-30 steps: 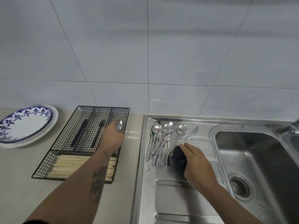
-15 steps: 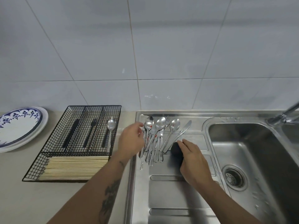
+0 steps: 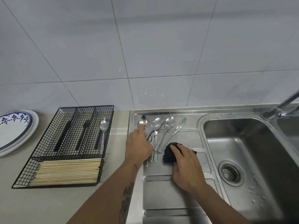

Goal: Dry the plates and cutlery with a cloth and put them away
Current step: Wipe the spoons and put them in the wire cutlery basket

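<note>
Several wet spoons and forks (image 3: 162,126) and a table knife (image 3: 178,130) lie fanned out on the steel drainboard (image 3: 169,201). My left hand (image 3: 138,145) is down on the left side of this pile, its fingers curled round the handle of the leftmost spoon (image 3: 142,121), whose bowl sticks out beyond my fingertips. My right hand (image 3: 186,165) holds a crumpled dark cloth (image 3: 169,153) against the drainboard, just below the knife. One dry spoon (image 3: 103,126) lies in the right slot of the black wire cutlery basket (image 3: 85,108).
The basket also holds dark-handled cutlery (image 3: 80,136) and a row of pale chopsticks (image 3: 68,170). Stacked plates, the top one blue-patterned (image 3: 14,128), sit at the far left of the counter. The sink basin (image 3: 252,143) and tap (image 3: 281,108) are on the right.
My left hand left a spoon in the basket, crossed right to the drainboard and closed on the leftmost spoon. My right hand stayed on the cloth.
</note>
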Available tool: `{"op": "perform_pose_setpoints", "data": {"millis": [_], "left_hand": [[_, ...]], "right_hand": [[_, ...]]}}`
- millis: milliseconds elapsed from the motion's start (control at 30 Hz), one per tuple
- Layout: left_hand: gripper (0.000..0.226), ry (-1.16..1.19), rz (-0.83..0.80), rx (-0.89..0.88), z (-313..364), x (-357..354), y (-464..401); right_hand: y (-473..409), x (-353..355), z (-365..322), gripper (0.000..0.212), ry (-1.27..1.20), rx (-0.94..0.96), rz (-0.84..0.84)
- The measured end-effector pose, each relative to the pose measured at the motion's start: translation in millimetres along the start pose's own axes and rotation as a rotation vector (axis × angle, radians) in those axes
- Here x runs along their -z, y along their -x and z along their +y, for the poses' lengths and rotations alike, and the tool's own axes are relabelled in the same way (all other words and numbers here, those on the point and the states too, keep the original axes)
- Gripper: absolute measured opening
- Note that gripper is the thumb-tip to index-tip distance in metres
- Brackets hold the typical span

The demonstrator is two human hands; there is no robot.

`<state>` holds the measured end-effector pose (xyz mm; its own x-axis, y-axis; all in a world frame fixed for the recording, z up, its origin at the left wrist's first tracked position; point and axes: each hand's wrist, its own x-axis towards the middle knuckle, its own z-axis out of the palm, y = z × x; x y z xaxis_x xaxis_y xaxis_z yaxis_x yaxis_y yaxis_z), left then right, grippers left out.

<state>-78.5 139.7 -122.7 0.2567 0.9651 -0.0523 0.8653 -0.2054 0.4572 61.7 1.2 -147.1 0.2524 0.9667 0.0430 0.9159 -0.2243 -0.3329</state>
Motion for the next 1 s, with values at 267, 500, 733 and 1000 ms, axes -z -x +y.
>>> {"op": "perform_pose_setpoints", "data": {"millis": [267,500,733,1000], "left_hand": [[0.057,0.039,-0.033,0.019,3.8,7.6,4.5],[0.059,0.052,-0.021,-0.056,1.0,12.8,18.2],[0.052,0.044,0.045,-0.159,1.2,28.6,52.1],[0.066,0.107,0.104,-0.348,18.9,55.9,113.6]], "right_hand": [[2.6,-3.2,-1.4,0.075,0.028,0.018,0.006],[9.5,-4.6,5.1,0.061,-0.158,0.051,0.052],[11.0,32.9,-11.0,0.059,-0.361,0.013,0.251],[29.1,60.3,-31.7,0.071,-0.041,0.244,0.309]]}}
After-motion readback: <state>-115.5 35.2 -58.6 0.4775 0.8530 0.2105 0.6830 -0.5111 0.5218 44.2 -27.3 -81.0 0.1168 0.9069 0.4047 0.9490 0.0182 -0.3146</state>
